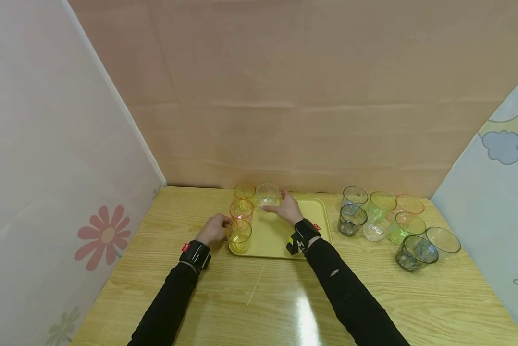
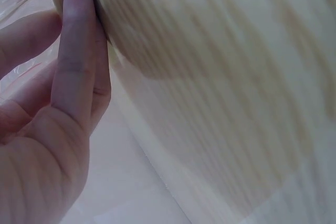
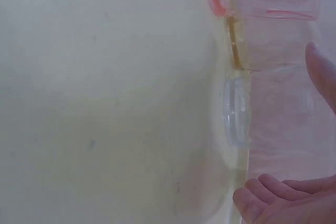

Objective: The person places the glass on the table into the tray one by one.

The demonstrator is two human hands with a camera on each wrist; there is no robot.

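A yellow tray [image 1: 280, 235] lies on the table, with a yellow glass [image 1: 239, 236], an orange-red glass [image 1: 241, 211] and an amber glass [image 1: 244, 191] in a row along its left side. A clear glass [image 1: 267, 196] stands at the back, beside the amber one; its base [image 3: 237, 111] shows in the right wrist view. My right hand [image 1: 287, 209] is spread about the clear glass, thumb and fingers on either side, with a gap visible between them and it. At the tray's left edge, my left hand [image 1: 215, 229] pinches the rim, fingertips [image 2: 79, 3] against it.
To the right stands a group of several glasses, among them a dark grey glass [image 1: 352, 220], a green glass [image 1: 408, 228], a pink glass [image 1: 410, 204] and another dark grey glass [image 1: 416, 253] at the front. A brown backdrop [image 1: 259, 120] rises behind the table [image 1: 241, 293].
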